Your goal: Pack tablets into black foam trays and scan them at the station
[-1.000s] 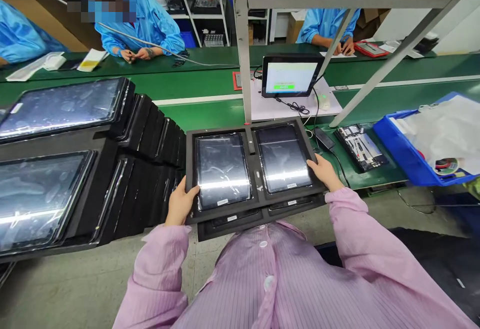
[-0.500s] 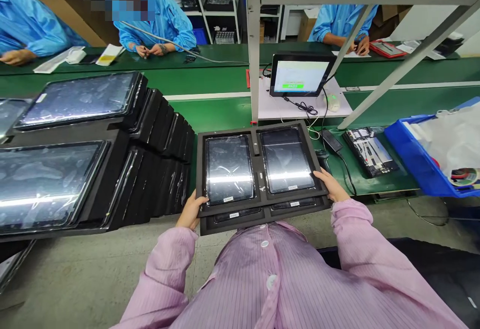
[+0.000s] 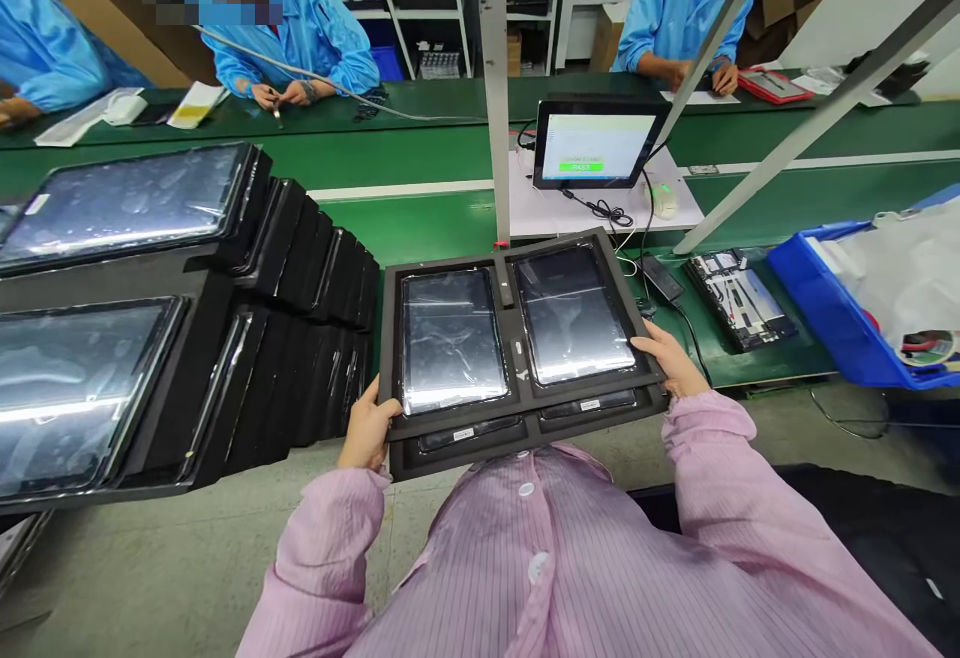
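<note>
I hold a black foam tray (image 3: 517, 338) in front of my chest, with a second tray stacked under it. Two dark tablet screens lie in it side by side, the left tablet (image 3: 452, 340) and the right tablet (image 3: 573, 313). My left hand (image 3: 367, 428) grips the tray's near left corner, thumb on top. My right hand (image 3: 667, 358) grips its right edge, fingers curled over the rim. Both sleeves are pink.
A tall stack of black trays with tablets (image 3: 135, 318) leans at the left. Beyond is a green conveyor bench (image 3: 420, 208) with a metal post (image 3: 495, 108), a lit monitor (image 3: 596, 143), an opened tablet (image 3: 739, 298) and a blue bin (image 3: 855, 308). People in blue coats work across the bench.
The trays in my hands have stayed almost in place, tilting slightly, with the far edge a little higher. My left hand slid lower along the near left corner.
</note>
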Tool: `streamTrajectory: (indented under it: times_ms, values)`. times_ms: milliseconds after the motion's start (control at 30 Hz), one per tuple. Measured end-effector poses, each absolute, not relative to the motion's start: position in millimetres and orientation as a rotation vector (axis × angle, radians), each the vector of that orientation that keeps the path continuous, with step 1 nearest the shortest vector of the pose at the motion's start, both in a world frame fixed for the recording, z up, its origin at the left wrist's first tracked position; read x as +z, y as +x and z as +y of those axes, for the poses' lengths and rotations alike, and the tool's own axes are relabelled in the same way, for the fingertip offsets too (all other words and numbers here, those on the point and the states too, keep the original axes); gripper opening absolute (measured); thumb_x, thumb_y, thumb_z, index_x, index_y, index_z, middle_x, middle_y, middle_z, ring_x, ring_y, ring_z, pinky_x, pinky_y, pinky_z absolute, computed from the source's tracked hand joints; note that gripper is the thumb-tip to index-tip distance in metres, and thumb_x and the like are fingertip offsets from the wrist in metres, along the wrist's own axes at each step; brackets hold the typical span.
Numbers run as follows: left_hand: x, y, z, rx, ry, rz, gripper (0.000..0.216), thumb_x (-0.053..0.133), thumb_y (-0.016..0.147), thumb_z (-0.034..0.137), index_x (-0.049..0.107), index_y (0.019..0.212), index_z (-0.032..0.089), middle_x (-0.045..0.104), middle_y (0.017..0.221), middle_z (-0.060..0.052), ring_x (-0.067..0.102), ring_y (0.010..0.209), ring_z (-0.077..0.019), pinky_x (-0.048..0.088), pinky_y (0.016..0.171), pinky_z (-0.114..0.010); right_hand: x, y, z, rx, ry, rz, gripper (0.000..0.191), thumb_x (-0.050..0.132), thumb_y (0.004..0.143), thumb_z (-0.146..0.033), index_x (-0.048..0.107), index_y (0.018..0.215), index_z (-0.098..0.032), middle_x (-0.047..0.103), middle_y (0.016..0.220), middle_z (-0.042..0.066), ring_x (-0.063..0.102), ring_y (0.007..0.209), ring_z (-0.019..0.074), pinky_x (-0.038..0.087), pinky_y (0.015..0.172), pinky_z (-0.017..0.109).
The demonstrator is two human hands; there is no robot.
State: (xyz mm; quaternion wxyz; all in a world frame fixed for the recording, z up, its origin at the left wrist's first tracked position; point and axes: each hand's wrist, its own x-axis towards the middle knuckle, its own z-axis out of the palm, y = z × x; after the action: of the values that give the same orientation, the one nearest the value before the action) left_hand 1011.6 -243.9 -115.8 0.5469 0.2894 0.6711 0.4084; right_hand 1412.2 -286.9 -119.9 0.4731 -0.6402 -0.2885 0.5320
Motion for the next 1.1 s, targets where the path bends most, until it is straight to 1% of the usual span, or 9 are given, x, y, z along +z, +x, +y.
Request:
streamTrajectory:
  times_ms: [167, 367, 567, 700, 833, 900, 967, 1033, 1100]
  values:
    - [-126, 1012, -240, 1.019, 0.692, 1.580, 0.042, 0.053, 0.036, 0.016, 0.062, 0.077, 0.018, 0.052, 0.057, 0.007, 0.045, 0.054, -0.0101, 0.036, 0.047, -0.017, -126, 1411, -277, 1.241, -1.594, -0.636, 0.069, 0.072, 0.048, -0.035, 0.061, 0.115, -0.020, 0.071, 0.094, 0.001, 0.063, 0.084, 0.0222, 0.050, 0.066, 0.028]
    - [-129, 1010, -238, 0.988, 0.709, 1.611, 0.042, 0.054, 0.037, 0.019, 0.060, 0.079, 0.019, 0.050, 0.055, 0.007, 0.044, 0.053, -0.0105, 0.035, 0.045, -0.018, -135, 1406, -276, 1.232, -1.581, -0.615, 0.066, 0.070, 0.049, -0.036, 0.064, 0.113, -0.020, 0.071, 0.091, 0.000, 0.064, 0.078, 0.0228, 0.051, 0.064, 0.031]
    - [-118, 1008, -236, 0.996, 0.693, 1.628, 0.052, 0.055, 0.035, 0.019, 0.060, 0.087, 0.020, 0.048, 0.051, 0.009, 0.039, 0.046, -0.0091, 0.032, 0.040, -0.019, -135, 1406, -276, 1.190, -1.551, -0.608, 0.069, 0.071, 0.048, -0.032, 0.063, 0.116, -0.020, 0.070, 0.103, 0.001, 0.064, 0.089, 0.0241, 0.053, 0.069, 0.030]
    - [-115, 1008, -217, 1.044, 0.739, 1.651, 0.045, 0.057, 0.035, 0.018, 0.057, 0.080, 0.020, 0.047, 0.050, 0.009, 0.038, 0.046, -0.0097, 0.031, 0.039, -0.019, -138, 1406, -259, 1.146, -1.536, -0.686, 0.065, 0.068, 0.052, -0.034, 0.064, 0.115, -0.020, 0.068, 0.108, 0.001, 0.063, 0.094, 0.0234, 0.053, 0.075, 0.030]
    - [-120, 1010, -199, 0.959, 0.769, 1.654, 0.035, 0.055, 0.034, 0.019, 0.052, 0.069, 0.020, 0.044, 0.051, 0.007, 0.039, 0.049, -0.0102, 0.031, 0.041, -0.019, -142, 1403, -244, 1.136, -1.590, -0.750, 0.057, 0.064, 0.055, -0.036, 0.065, 0.110, -0.019, 0.070, 0.101, 0.002, 0.064, 0.090, 0.0235, 0.054, 0.075, 0.033]
    - [-122, 1010, -197, 0.935, 0.774, 1.641, 0.034, 0.055, 0.035, 0.020, 0.050, 0.068, 0.021, 0.044, 0.052, 0.007, 0.039, 0.049, -0.0105, 0.032, 0.043, -0.020, -141, 1403, -243, 1.110, -1.634, -0.779, 0.054, 0.063, 0.058, -0.037, 0.066, 0.109, -0.019, 0.070, 0.102, 0.002, 0.063, 0.095, 0.0245, 0.053, 0.081, 0.035]
    - [-124, 1009, -198, 0.927, 0.759, 1.619, 0.037, 0.056, 0.035, 0.020, 0.050, 0.071, 0.022, 0.047, 0.053, 0.008, 0.041, 0.049, -0.0110, 0.033, 0.044, -0.021, -140, 1405, -245, 1.016, -1.712, -0.809, 0.051, 0.065, 0.061, -0.036, 0.066, 0.108, -0.019, 0.067, 0.112, 0.003, 0.057, 0.110, 0.0251, 0.046, 0.095, 0.037]
    - [-124, 1009, -199, 0.892, 0.689, 1.604, 0.038, 0.056, 0.036, 0.019, 0.051, 0.073, 0.022, 0.048, 0.054, 0.007, 0.045, 0.050, -0.0122, 0.036, 0.045, -0.022, -138, 1413, -248, 0.872, -1.821, -0.806, 0.048, 0.063, 0.066, -0.035, 0.064, 0.111, -0.017, 0.058, 0.128, 0.006, 0.043, 0.128, 0.0237, 0.030, 0.109, 0.035]
    - [-124, 1008, -200, 0.857, 0.601, 1.600, 0.036, 0.055, 0.037, 0.019, 0.051, 0.072, 0.022, 0.048, 0.052, 0.007, 0.049, 0.051, -0.0138, 0.039, 0.046, -0.023, -140, 1423, -251, 0.751, -1.946, -0.758, 0.048, 0.059, 0.071, -0.033, 0.060, 0.115, -0.014, 0.048, 0.139, 0.010, 0.029, 0.137, 0.0234, 0.018, 0.114, 0.036]
